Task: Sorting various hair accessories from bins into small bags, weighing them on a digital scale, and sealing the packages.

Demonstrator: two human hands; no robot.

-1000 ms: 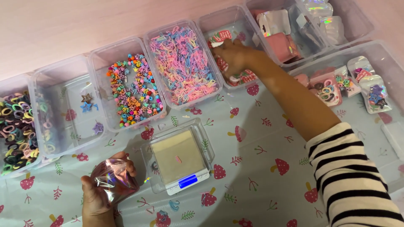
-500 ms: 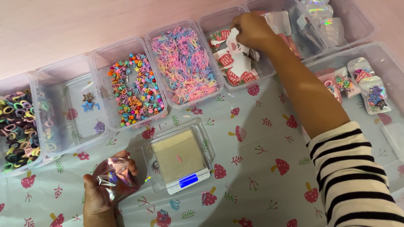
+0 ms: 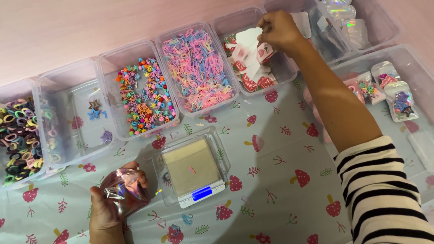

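over the clear bin (image 3: 275, 74) of paper tags, the right hand (image 3: 279, 30) pinches a white tag (image 3: 247, 41); the left hand (image 3: 108, 205) grips a shiny pink pouch (image 3: 123, 192) beside the small scale (image 3: 193, 169).

Your table (image 3: 280, 149) wears a pale cloth printed with red mushrooms and small leaves, and along its far edge you have a row of clear plastic bins (image 3: 135, 97) set side by side, touching, from the left edge to the right. A larger clear bin (image 3: 407, 58) sits at the right edge. Nearer you, toward the near edge and left of the middle, a small digital scale (image 3: 192, 169) stands in its clear tray, just in front of the bin of coloured beads.
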